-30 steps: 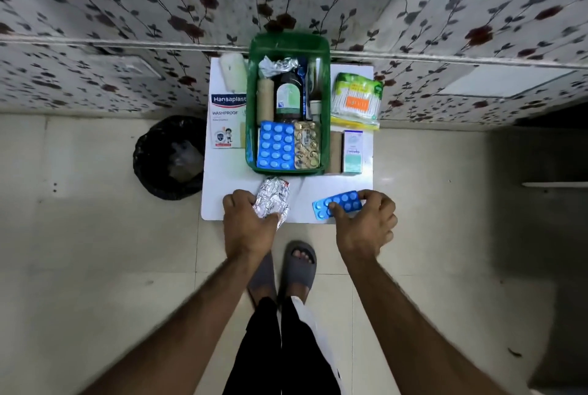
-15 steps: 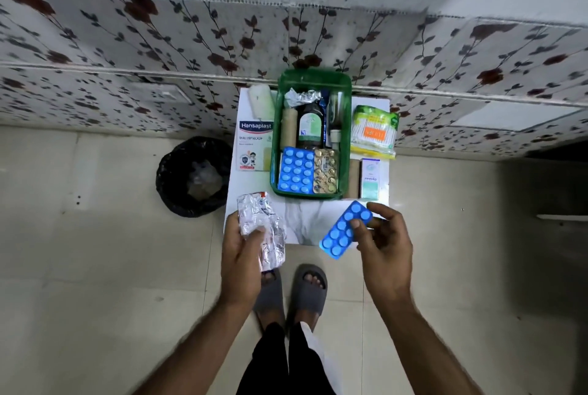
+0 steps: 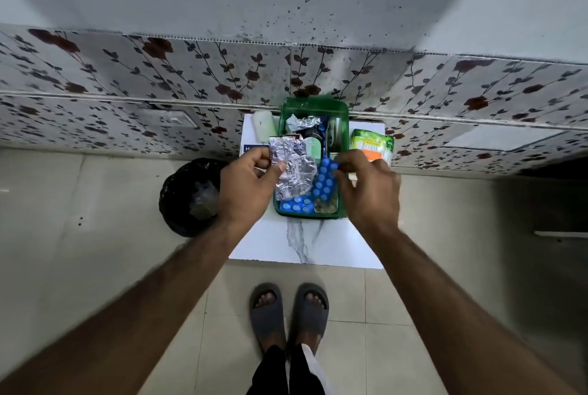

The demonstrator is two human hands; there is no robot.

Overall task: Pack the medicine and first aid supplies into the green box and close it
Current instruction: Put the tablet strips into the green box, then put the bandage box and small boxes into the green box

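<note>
At the middle of the frame stood the green box [image 3: 313,106], open on the white table [image 3: 305,248] against the flowered wall, already holding a bottle, foil packs and a blue blister sheet [image 3: 294,205] at its near end. Over it the left hand [image 3: 245,187] pinched a crumpled silver foil strip [image 3: 291,171] between thumb and fingers, and the right hand [image 3: 370,191] gripped a blue pill strip [image 3: 324,179] by its upper end. To do this step well, both strips should probably go down flat on the sheets below, so that the lid can close later. Right of the box lay a green and orange packet [image 3: 372,146]; a white roll [image 3: 263,124] lay at upper left. Half a second before, both hands were holding the strips lower, near the table's front edge; now they had come over the box.
</note>
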